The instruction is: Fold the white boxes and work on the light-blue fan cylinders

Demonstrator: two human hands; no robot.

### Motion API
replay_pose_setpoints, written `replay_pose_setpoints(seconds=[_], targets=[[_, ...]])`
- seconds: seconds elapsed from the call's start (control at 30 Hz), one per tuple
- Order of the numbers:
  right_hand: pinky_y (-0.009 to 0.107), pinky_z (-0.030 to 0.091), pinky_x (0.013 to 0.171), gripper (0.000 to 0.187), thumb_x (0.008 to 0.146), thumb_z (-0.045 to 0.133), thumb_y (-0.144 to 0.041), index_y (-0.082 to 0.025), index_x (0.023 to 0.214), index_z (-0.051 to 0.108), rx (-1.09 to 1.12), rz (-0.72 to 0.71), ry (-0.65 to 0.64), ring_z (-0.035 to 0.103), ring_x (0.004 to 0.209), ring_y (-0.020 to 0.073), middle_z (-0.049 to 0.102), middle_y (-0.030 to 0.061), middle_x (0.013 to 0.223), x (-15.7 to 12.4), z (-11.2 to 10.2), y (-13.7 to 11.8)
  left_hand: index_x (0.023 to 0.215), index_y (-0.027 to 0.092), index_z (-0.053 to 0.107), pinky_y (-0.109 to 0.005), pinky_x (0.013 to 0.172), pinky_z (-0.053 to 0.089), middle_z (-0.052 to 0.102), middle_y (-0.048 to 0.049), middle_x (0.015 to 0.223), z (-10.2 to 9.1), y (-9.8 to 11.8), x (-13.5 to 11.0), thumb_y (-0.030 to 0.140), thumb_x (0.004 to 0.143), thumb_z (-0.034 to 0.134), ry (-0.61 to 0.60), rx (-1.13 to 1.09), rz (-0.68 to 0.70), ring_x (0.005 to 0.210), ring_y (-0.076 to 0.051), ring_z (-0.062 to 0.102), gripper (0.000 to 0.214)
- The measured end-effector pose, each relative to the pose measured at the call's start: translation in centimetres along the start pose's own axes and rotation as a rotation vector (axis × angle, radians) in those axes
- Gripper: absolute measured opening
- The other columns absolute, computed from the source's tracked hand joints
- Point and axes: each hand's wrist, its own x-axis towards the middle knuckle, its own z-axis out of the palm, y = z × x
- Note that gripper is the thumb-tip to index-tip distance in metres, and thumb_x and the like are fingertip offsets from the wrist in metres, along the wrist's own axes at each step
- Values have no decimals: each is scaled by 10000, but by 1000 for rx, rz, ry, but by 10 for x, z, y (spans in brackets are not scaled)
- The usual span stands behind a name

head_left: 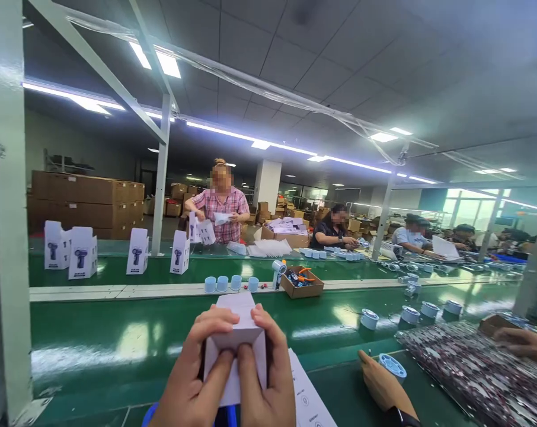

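Carton [236, 336], white and partly folded, sits between the worker's hands, nearer the worker than the brown box [306, 290] and slightly left of it. Left hand [195, 365] and right hand [271, 367] clasp its sides, fingertips bent over the top, thumbs pressed side by side against its front. Just right of them, on the near side of the brown box, lies a printed sheet [310, 394]. Left of the box are a fan [278, 274], blue cups [223, 283] and, farther off, printed cartons [137, 252]. Right of it and nearer, a co-worker's hand [382, 382] is beside a blue ring [393, 367]; I can't tell whether they touch. Beyond the box, someone in plaid [230, 206] holds paper.
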Motion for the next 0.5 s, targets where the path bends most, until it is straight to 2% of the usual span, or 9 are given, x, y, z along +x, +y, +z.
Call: replay_pose_setpoints(seconds=[0.1,0.23,0.3,0.4,0.43,0.5], targets=[[380,451,1038,283,954,544,-302,-249,1227,595,26,77,-6,468,1316,249,565,70,1357,2,-6,-3,1195,361,515,-345,1034,461,541,-33,1290,-7,-2,3,232,897,595,-175,0,-25,1242,-225,508,334],[421,424,1065,334,950,546,-433,-271,1233,618,151,238,-56,464,1315,267,520,63,1412,5,-12,-11,1329,457,364,-353,988,504,372,-20,1449,-25,4,11,85,695,711,-518,88,11,1327,-294,435,813],[434,394,1091,374,916,577,-514,-304,1221,626,213,323,-53,456,1319,268,521,36,1414,6,-13,-13,1360,485,301,-322,870,570,337,-31,1467,-33,7,15,73,664,728,-599,136,25,1281,-312,485,915],[442,373,1108,421,862,630,-573,-333,1207,630,254,399,-33,463,1312,269,535,12,1400,6,-14,-13,1350,450,336,-292,725,604,335,-70,1459,-37,7,17,132,700,747,-652,161,58,1133,-300,594,832],[435,392,1095,424,857,636,-576,-333,1204,630,257,400,-26,473,1303,267,535,13,1401,6,-14,-13,1327,420,377,-295,725,606,351,-81,1438,-36,7,16,154,733,728,-642,157,79,1106,-289,607,740],[413,446,1050,410,875,620,-566,-324,1206,623,255,374,-10,498,1284,263,527,23,1411,5,-14,-13,1215,351,492,-310,799,597,397,-84,1371,-30,6,15,159,801,659,-540,166,153,1119,-270,593,486]])
